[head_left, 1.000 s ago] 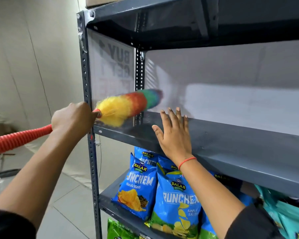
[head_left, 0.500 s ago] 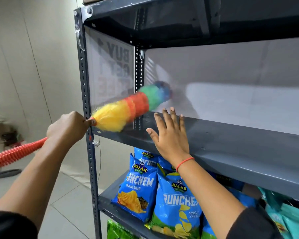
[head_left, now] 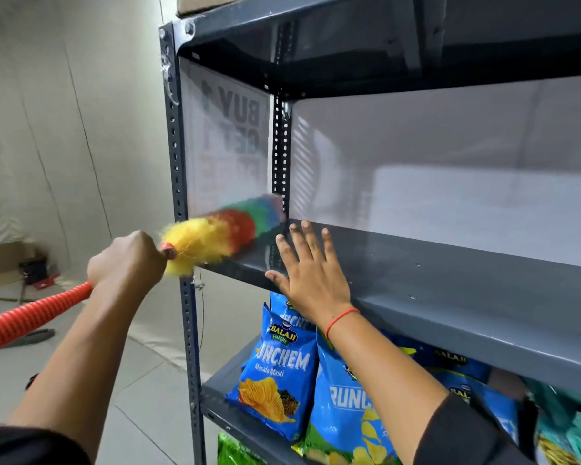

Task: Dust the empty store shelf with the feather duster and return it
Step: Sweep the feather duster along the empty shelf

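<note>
Grey metal rack against a pale wall; the empty shelf [head_left: 450, 290] sits at chest height, with blue chip bags [head_left: 279, 374] on the level below.

My left hand [head_left: 128, 260] is fisted tight round the orange ribbed handle [head_left: 31, 317] of the feather duster [head_left: 222, 233], gripping right up by the head. The duster head lies low over the shelf's left end, its far tip in the back corner by the rear upright [head_left: 280, 156]. It's blurred, so I can't tell if it's touching the surface.

My right hand [head_left: 311, 273] holds nothing: fingers spread, palm flat on the front part of the shelf, just right of the duster.

Judgement: mid-task, only the left corner is being worked; most of the shelf to the right looks not yet covered, and the return is not yet done.

To do this well: keep the head low and flat, sweep in overlapping strokes from back wall to front edge, then work rightward. My right hand sits in the path, so it'd need to lift or slide along. Light pressure, and don't knock dust onto the bags below.
</note>
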Action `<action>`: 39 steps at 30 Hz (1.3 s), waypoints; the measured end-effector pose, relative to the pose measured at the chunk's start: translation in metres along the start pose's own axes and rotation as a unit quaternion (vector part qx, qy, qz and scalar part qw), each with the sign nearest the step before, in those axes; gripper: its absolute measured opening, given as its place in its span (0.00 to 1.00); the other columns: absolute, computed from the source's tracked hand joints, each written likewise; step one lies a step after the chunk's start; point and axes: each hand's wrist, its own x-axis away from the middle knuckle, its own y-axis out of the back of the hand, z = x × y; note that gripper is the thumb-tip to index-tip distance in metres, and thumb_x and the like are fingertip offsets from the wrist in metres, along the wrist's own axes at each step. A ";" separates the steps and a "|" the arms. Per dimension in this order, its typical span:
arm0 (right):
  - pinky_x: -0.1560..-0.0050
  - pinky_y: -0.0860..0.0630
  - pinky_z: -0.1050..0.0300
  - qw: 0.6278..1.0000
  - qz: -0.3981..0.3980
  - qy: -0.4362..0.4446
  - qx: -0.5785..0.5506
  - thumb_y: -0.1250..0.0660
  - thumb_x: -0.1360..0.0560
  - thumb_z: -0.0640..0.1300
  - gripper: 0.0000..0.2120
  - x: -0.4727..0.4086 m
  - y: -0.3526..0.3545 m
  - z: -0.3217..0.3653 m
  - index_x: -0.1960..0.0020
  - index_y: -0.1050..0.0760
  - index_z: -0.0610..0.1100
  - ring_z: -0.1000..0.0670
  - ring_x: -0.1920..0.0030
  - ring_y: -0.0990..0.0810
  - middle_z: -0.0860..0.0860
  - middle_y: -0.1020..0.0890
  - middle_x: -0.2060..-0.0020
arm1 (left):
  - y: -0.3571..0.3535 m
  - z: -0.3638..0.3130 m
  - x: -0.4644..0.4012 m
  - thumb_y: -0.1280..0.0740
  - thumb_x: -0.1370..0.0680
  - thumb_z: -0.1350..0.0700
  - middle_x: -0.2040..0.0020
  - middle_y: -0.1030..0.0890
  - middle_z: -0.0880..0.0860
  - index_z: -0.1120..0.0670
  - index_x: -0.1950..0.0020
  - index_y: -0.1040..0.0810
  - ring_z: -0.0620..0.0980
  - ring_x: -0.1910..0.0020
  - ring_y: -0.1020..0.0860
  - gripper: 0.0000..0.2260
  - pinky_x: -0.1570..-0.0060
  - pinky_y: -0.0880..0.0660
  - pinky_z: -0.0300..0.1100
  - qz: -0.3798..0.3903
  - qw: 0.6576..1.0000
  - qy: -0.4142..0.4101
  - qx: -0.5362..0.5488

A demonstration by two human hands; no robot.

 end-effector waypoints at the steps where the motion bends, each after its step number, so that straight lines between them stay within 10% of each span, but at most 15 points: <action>1: 0.33 0.46 0.39 1.000 -0.003 0.000 -0.002 0.56 0.25 0.61 0.32 0.001 0.000 0.000 0.34 0.29 0.42 0.41 0.32 0.36 0.40 0.28 0.35 | -0.001 -0.001 0.000 0.38 0.23 0.43 0.64 0.22 0.58 0.59 0.61 0.21 0.59 0.63 0.24 0.20 0.63 0.31 0.42 0.002 1.000 -0.015 0.015; 5: 0.34 0.45 0.38 1.000 -0.020 0.010 -0.016 0.54 0.26 0.60 0.32 0.002 0.002 -0.001 0.34 0.29 0.41 0.40 0.32 0.35 0.40 0.27 0.36 | -0.005 -0.007 0.003 0.38 0.24 0.39 0.68 0.24 0.55 0.57 0.71 0.27 0.58 0.64 0.23 0.24 0.65 0.31 0.41 0.049 0.996 -0.055 0.047; 11: 0.32 0.48 0.39 0.997 -0.069 -0.010 -0.040 0.51 0.24 0.59 0.30 0.012 0.010 -0.018 0.34 0.30 0.40 0.40 0.32 0.36 0.39 0.27 0.36 | -0.001 -0.021 0.000 0.38 0.22 0.47 0.62 0.23 0.59 0.60 0.58 0.21 0.60 0.61 0.25 0.17 0.60 0.32 0.44 0.001 0.998 -0.060 0.007; 17: 0.29 0.56 0.42 0.980 -0.147 -0.070 -0.118 0.55 0.21 0.59 0.28 0.025 0.027 -0.032 0.28 0.46 0.43 0.41 0.28 0.49 0.40 0.39 0.28 | -0.011 -0.052 0.002 0.39 0.35 0.30 0.69 0.20 0.56 0.53 0.74 0.26 0.59 0.64 0.20 0.27 0.57 0.23 0.47 0.131 0.971 -0.187 0.076; 22: 0.29 0.55 0.41 0.977 -0.166 -0.090 -0.102 0.57 0.20 0.59 0.27 0.042 0.035 -0.048 0.27 0.47 0.44 0.44 0.27 0.54 0.41 0.41 0.28 | -0.031 -0.065 -0.019 0.42 0.40 0.24 0.69 0.21 0.62 0.53 0.76 0.27 0.62 0.64 0.18 0.31 0.56 0.20 0.51 0.091 0.969 -0.217 0.073; 30: 0.30 0.54 0.41 0.965 -0.193 -0.154 -0.093 0.56 0.20 0.59 0.27 0.071 0.056 -0.075 0.28 0.46 0.44 0.43 0.27 0.51 0.42 0.40 0.28 | -0.033 -0.113 0.000 0.30 0.28 0.45 0.73 0.24 0.58 0.56 0.72 0.19 0.52 0.71 0.30 0.18 0.68 0.33 0.44 0.181 0.900 -0.374 0.133; 39: 0.30 0.52 0.40 0.954 -0.225 -0.198 -0.021 0.54 0.20 0.58 0.26 0.100 0.088 -0.126 0.29 0.45 0.44 0.43 0.27 0.49 0.42 0.37 0.29 | -0.043 -0.192 0.046 0.38 0.29 0.35 0.65 0.19 0.54 0.54 0.62 0.17 0.55 0.61 0.20 0.23 0.57 0.22 0.48 0.181 0.837 -0.504 0.109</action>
